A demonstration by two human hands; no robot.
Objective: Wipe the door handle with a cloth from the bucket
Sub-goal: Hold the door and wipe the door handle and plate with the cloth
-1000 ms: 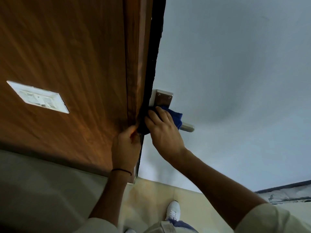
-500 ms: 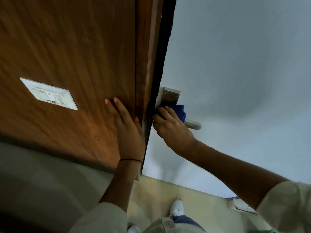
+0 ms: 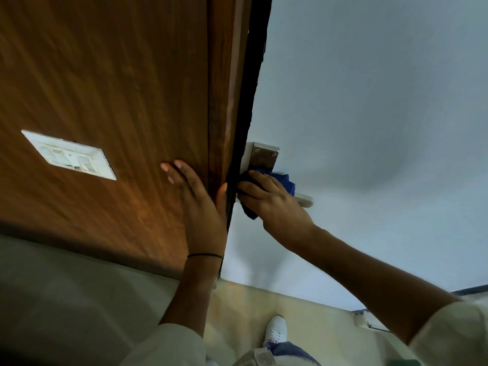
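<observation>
A metal door handle (image 3: 305,200) on a steel backplate (image 3: 264,155) sticks out from the pale door face, just right of the dark door edge. My right hand (image 3: 274,204) presses a blue cloth (image 3: 286,182) around the handle's inner part; only the lever's tip shows past the cloth. My left hand (image 3: 199,207) lies flat, fingers spread, on the brown wooden panel (image 3: 118,101), its thumb at the door edge. The bucket is not in view.
A white switch plate (image 3: 70,154) is set in the wooden panel to the left. Below are a beige tiled floor (image 3: 245,310) and my white shoe (image 3: 276,330). A dark skirting strip (image 3: 470,289) runs at the lower right.
My left hand let go of the door edge and now rests flat on the wooden panel. My right hand kept the cloth on the handle, shifting slightly along it.
</observation>
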